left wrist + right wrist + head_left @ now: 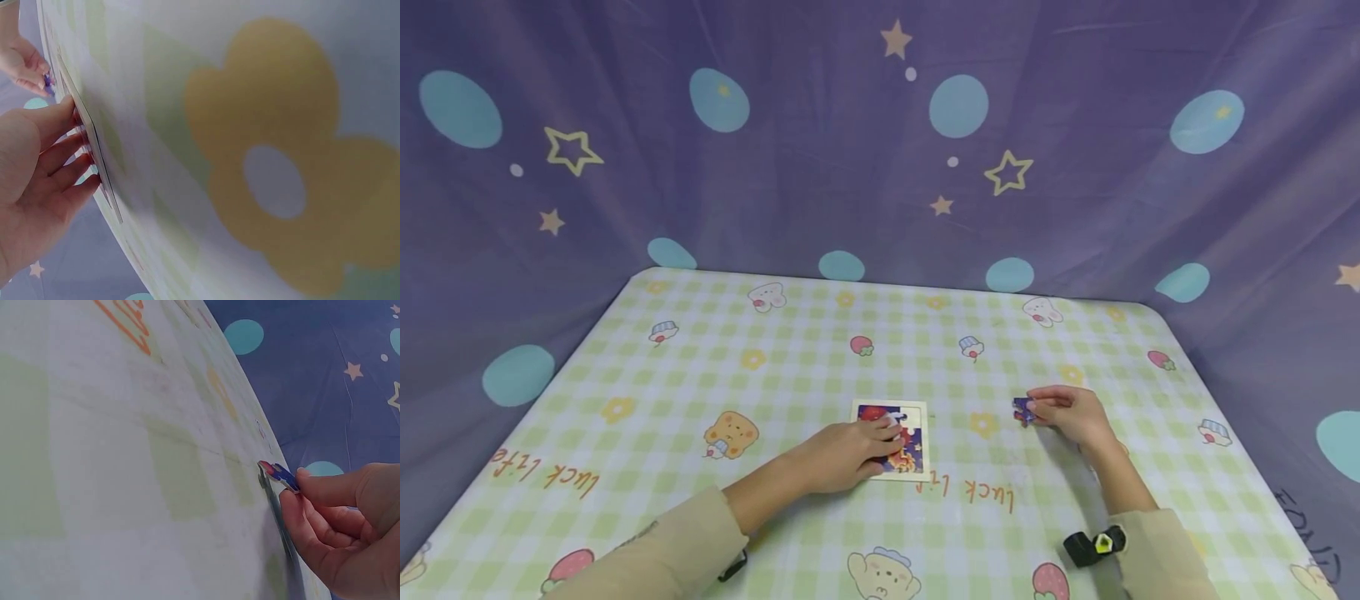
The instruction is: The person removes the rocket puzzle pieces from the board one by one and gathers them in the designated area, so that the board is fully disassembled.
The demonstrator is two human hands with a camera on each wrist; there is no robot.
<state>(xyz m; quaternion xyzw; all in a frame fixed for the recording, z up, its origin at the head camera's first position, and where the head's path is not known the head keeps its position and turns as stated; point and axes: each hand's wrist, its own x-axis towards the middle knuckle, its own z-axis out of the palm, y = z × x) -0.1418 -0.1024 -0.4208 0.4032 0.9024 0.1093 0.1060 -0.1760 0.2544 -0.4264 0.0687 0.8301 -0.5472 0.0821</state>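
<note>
A small jigsaw puzzle (913, 442) in a pale frame lies flat near the middle of the table. My left hand (844, 454) rests on its left part, fingertips touching the surface, and covers some of the picture. A pale gap without a piece shows at its upper right. To the right, my right hand (1075, 414) pinches a blue and red puzzle piece (1023, 411) between thumb and fingers. The right wrist view shows the piece (282, 475) held tilted just over the tablecloth. In the left wrist view, the fingers of the left hand (47, 169) press on the frame's face.
The table (805, 375) has a green and white checked cloth printed with flowers, bears and strawberries. A purple curtain (820, 167) with stars and blue ovals hangs behind it. A black wrist device (1093, 546) sits at the right sleeve.
</note>
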